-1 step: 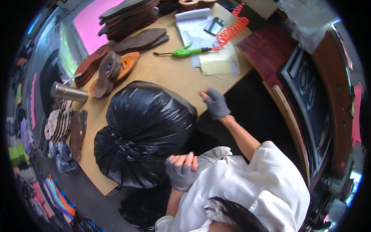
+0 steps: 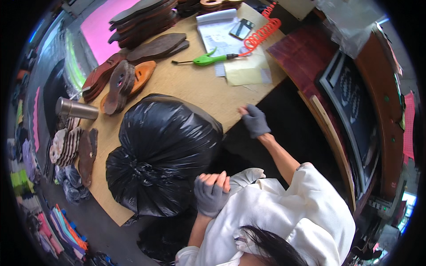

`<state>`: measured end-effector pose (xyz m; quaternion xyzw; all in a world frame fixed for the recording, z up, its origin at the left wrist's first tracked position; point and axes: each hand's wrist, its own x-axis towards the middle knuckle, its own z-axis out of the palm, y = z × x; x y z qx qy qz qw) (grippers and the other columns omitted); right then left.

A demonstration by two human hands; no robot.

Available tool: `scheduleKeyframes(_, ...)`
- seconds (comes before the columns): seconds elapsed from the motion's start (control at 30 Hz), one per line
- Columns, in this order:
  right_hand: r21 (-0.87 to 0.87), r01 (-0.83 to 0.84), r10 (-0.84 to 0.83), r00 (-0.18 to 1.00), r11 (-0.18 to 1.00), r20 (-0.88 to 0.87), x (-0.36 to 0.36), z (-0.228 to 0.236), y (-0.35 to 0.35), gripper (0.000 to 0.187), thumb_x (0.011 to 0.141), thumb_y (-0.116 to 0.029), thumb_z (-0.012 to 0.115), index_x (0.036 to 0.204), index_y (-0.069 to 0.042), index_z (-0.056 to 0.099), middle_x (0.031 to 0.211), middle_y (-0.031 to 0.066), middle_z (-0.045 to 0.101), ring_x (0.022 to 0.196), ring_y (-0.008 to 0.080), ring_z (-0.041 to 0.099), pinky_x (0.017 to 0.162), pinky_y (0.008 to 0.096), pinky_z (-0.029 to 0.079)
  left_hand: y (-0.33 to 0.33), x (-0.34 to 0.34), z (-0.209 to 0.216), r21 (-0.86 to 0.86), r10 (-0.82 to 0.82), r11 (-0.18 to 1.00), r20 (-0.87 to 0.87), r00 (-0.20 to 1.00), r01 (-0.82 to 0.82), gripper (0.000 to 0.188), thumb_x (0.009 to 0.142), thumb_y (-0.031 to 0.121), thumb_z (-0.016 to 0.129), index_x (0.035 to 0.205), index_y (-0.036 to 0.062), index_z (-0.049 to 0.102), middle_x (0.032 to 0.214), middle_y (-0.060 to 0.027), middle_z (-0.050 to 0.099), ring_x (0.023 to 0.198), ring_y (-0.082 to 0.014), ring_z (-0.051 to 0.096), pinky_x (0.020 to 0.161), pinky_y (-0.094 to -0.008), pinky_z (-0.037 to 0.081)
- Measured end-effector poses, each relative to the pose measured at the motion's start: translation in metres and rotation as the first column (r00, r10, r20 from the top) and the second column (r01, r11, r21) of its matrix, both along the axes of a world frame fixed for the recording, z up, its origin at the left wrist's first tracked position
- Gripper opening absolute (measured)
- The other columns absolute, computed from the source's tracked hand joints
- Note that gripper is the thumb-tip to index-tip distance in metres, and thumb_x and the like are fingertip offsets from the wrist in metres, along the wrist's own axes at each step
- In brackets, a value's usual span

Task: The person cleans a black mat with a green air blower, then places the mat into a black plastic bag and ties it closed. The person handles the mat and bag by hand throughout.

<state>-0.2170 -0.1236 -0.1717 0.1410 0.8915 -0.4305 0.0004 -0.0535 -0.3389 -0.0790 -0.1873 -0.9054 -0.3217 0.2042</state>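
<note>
A large black plastic bag [image 2: 171, 133], full and rounded, lies on a wooden table [image 2: 206, 95] with its gathered, wrinkled part toward the near left. My left hand [image 2: 212, 194], in a grey fingerless glove, is curled closed by the bag's near right side, close to my white top. Gloved the same way, my right hand [image 2: 254, 120] hangs off the table's edge to the right of the bag, apart from it. Its fingers are bent inward. What either hand holds, if anything, is hidden.
Dark shoe soles [image 2: 142, 24] are stacked at the far left, with more soles [image 2: 117, 86] nearer. A steel tumbler [image 2: 76, 108] stands at the left edge. Farther back lie a green air gun [image 2: 208, 59] on a red coiled hose [image 2: 262, 35] and papers [image 2: 219, 31]. Framed panels [image 2: 350, 115] lean at right.
The view has shifted slightly, so the table and bag sit a little farther left. My right hand has moved slightly right, away from the bag; my left hand also sits slightly farther from it.
</note>
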Motion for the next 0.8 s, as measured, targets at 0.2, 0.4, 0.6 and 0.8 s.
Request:
scheduleKeyframes(0.2,-0.166,0.300,-0.323,0.936,0.940,-0.137,-0.004,-0.045,0.140,0.017,0.090,-0.019,0.067,0.097,-0.004,0.069,0.083,0.0065,0.069,0.077,0.0110,0.061,0.072,0.0281,0.049,0.070,-0.045,-0.023,0.478,-0.261,0.877,0.397,0.880,0.045,0.025,0.080,0.007,0.072,0.103,0.0058,0.063,0.083,-0.0083,0.057,0.072,-0.0229,0.057,0.067,-0.0341,0.050)
scheduleKeyframes(0.4,0.057,0.278,-0.276,0.960,0.959,-0.039,-0.111,-0.047,0.162,0.059,0.076,-0.034,0.079,0.120,-0.001,0.058,0.112,0.0168,0.067,0.103,0.0243,0.065,0.089,0.0334,0.050,0.154,-0.115,-0.076,0.735,-0.511,0.588,0.661,0.549,-0.337,0.017,0.090,0.007,0.067,0.106,0.0024,0.062,0.082,0.0029,0.058,0.071,-0.0045,0.051,0.066,-0.0198,0.045)
scheduleKeyframes(0.6,-0.115,0.186,-0.172,0.978,0.976,0.121,-0.141,-0.051,0.170,0.056,0.071,-0.033,0.080,0.110,0.001,0.059,0.095,0.0103,0.066,0.085,0.0248,0.063,0.079,0.0366,0.050,0.219,-0.202,-0.121,0.492,-0.382,0.582,0.868,0.316,-0.648,0.029,0.091,0.015,0.065,0.116,0.0021,0.057,0.095,-0.0041,0.065,0.076,-0.0116,0.063,0.068,-0.0228,0.047)
scheduleKeyframes(0.8,-0.773,0.350,-0.151,0.935,0.529,0.321,-0.141,-0.036,0.170,0.035,0.081,-0.017,0.077,0.107,0.000,0.062,0.092,0.0048,0.064,0.075,0.0136,0.058,0.069,0.0292,0.049,0.246,-0.260,-0.134,0.511,-0.725,0.068,0.615,0.309,-0.857,0.069,0.092,0.048,0.062,0.139,0.0022,0.040,0.143,-0.0167,0.045,0.127,-0.0273,0.047,0.102,-0.0370,0.041)
